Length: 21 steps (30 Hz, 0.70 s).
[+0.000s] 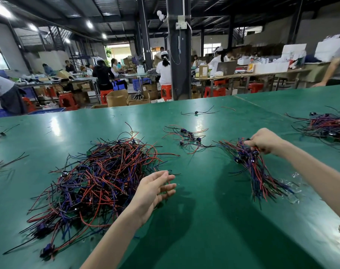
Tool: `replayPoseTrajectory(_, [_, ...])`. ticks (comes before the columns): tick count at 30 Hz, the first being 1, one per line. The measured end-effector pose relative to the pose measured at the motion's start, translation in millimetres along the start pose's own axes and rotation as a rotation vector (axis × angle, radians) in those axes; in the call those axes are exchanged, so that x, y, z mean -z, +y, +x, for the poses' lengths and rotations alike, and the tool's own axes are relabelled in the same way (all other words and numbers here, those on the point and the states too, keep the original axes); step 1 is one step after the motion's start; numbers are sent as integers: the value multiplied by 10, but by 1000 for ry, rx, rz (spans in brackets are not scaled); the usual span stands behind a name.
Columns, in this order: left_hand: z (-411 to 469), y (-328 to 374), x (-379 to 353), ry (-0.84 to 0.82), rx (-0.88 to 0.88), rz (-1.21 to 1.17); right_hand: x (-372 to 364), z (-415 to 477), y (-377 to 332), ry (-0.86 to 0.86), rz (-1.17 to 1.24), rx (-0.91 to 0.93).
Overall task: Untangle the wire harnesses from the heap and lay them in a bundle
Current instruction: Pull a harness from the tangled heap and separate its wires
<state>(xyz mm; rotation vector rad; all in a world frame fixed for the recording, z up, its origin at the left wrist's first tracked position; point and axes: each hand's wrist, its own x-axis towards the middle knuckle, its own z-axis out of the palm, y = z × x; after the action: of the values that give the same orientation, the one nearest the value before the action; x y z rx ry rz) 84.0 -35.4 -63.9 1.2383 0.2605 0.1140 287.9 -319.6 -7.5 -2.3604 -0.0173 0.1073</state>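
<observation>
My left hand (155, 191), fingers straight and loosely spread, holds nothing just beside the tangled heap (107, 171) of red, blue and black harnesses, left of centre on the green table (204, 220). My right hand (264, 141) grips the connector end of the bundle (262, 175), which lies nearer the table's right edge.
</observation>
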Motion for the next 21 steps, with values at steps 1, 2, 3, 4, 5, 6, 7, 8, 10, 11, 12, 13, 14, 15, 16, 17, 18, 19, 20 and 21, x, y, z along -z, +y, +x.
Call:
replayPoseTrajectory(1, [-3,-6,-7,-5,-2,13,-25,-2,33,2,-36,-1])
replayPoseTrajectory(2, [-6,-13,-14,-8,-3,25,-46,-10,57,5,-66,6])
replayPoseTrajectory(3, [-10,-22,-22,-8,-3,36,-67,-19,66,5,-104,18])
replayPoseTrajectory(4, [-17,-31,-26,-7,-3,45,-83,-31,68,11,-166,29])
replayPoseTrajectory(5, [-23,-38,-32,-5,-4,51,-97,-32,69,33,-245,35])
replayPoseTrajectory(6, [-27,-42,-36,-2,-6,55,-114,-37,65,71,-328,31])
replayPoseTrajectory(7, [-29,-42,-39,1,-9,55,-131,-46,63,119,-396,23])
replayPoseTrajectory(8, [-32,-39,-41,4,-11,48,-152,-72,53,165,-446,23])
replayPoseTrajectory(10, [-38,-32,-46,7,-10,29,-215,-124,45,245,-532,75])
replayPoseTrajectory(11, [-41,-30,-50,7,-9,25,-261,-133,56,269,-580,129])
replayPoseTrajectory(12, [-46,-29,-51,7,-8,26,-315,-133,80,279,-633,189])
replayPoseTrajectory(13, [-50,-29,-53,5,-7,29,-375,-131,104,268,-685,242])
replayPoseTrajectory(14, [-55,-30,-53,4,-6,35,-428,-130,132,237,-719,271])
replayPoseTrajectory(15, [-59,-31,-55,3,-5,42,-477,-122,159,191,-729,271])
replayPoseTrajectory(16, [-63,-31,-55,3,-5,49,-524,-110,191,137,-730,252])
replayPoseTrajectory(17, [-66,-30,-57,3,-5,55,-565,-95,233,89,-733,233])
replayPoseTrajectory(18, [-71,-27,-57,2,-5,61,-595,-78,275,61,-739,228])
replayPoseTrajectory(19, [-75,-25,-60,1,-5,67,-612,-61,309,53,-741,233])
replayPoseTrajectory(20, [-79,-24,-63,0,-4,72,-615,-48,326,56,-735,241])
replayPoseTrajectory(21, [-85,-23,-72,-4,-3,75,-608,-41,331,55,-723,244])
